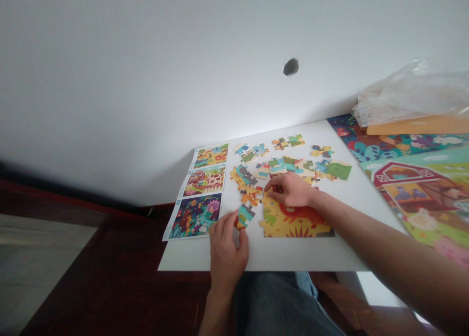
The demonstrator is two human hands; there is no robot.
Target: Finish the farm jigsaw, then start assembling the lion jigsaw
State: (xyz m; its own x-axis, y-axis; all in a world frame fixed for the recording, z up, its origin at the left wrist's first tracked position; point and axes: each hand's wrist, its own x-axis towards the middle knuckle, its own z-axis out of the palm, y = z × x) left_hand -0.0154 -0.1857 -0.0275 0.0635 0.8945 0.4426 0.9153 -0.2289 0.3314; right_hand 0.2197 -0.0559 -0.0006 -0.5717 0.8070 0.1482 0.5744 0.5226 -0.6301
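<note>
My left hand (227, 241) is at the table's front left, its thumb and fingers closed on the edge of a teal and green puzzle piece (246, 214). My right hand (291, 189) reaches over a partly joined jigsaw puzzle (273, 223) with a red lion on yellow. Its fingers are pinched at the upper left edge of the joined part, on a puzzle piece that they mostly hide. Just left of those fingertips lies an orange spotted animal piece (250, 196). Several loose pieces (284, 164) are spread behind the right hand, some overlapping.
A printed picture sheet (198, 194) with three scenes hangs slightly over the left edge of the white table (194, 258). To the right are a farm puzzle (421, 189), a dark-blue picture (342, 131), and clear plastic wrapping (406, 94). A white wall (183, 72) rises behind.
</note>
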